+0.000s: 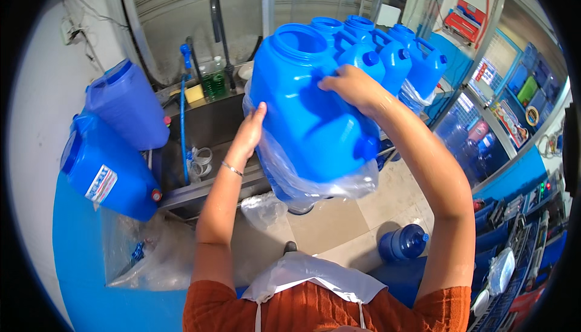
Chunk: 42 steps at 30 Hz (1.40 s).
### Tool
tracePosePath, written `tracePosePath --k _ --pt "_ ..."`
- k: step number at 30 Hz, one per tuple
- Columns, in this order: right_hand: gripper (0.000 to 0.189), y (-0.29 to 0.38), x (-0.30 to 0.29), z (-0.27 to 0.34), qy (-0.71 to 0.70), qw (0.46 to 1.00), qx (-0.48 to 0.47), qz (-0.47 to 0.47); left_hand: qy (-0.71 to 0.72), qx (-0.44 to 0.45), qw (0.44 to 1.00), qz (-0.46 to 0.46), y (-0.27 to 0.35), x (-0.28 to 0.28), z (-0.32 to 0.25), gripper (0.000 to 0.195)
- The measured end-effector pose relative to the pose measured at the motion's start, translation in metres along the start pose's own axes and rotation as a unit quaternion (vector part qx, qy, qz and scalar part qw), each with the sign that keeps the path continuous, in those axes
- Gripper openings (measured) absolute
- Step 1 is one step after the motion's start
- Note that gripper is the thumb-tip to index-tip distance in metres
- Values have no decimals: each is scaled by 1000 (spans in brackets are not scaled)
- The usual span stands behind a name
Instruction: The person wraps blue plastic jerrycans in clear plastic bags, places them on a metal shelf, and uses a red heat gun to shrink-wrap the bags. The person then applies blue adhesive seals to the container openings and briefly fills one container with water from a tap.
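A large blue plastic water jug point(290, 119) is tilted in front of me, its wide round mouth uncapped. My right hand point(352, 85) grips it near the handle, with the fingertips partly hidden. Against its left side presses my left hand point(251, 132), thumb upward. Clear plastic wrap point(317, 187) hangs loosely around the jug's lower part. A blue cap or spigot point(366, 147) sticks out at its lower right. Just behind, several similar blue jugs point(392, 60) stand in a row, their wide mouths also uncapped.
A stainless steel sink point(213, 123) lies at left, with a blue hose point(183, 128), a yellow sponge point(194, 94) and green liquid bottles point(213, 80). Two blue containers point(113, 164) lean at its left end. A round water bottle point(403, 242) lies on the floor. Shelving point(522, 241) lines the right.
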State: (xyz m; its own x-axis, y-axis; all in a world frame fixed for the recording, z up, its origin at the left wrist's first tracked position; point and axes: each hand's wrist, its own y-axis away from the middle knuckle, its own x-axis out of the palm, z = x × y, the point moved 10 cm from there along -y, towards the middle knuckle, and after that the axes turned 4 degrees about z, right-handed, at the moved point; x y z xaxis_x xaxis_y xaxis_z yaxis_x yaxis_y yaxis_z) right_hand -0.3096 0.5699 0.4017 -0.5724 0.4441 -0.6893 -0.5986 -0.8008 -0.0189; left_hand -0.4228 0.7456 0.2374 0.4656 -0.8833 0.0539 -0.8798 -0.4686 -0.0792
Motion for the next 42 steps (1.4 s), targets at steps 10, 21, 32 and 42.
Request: tracePosePath --k 10,21,32,42 --pt "52 -156 17 14 153 986 36 54 110 -49 992 -33 -103 -16 38 75" --pt "56 -86 -37 23 72 899 -365 -231 -33 85 989 -114 -106 -67 24 51" --pt "58 100 25 -351 202 919 -142 309 -307 651 568 -398 95 131 -111 27" --pt "54 183 -177 -586 206 960 129 136 -167 386 906 -45 -131 467 -54 11"
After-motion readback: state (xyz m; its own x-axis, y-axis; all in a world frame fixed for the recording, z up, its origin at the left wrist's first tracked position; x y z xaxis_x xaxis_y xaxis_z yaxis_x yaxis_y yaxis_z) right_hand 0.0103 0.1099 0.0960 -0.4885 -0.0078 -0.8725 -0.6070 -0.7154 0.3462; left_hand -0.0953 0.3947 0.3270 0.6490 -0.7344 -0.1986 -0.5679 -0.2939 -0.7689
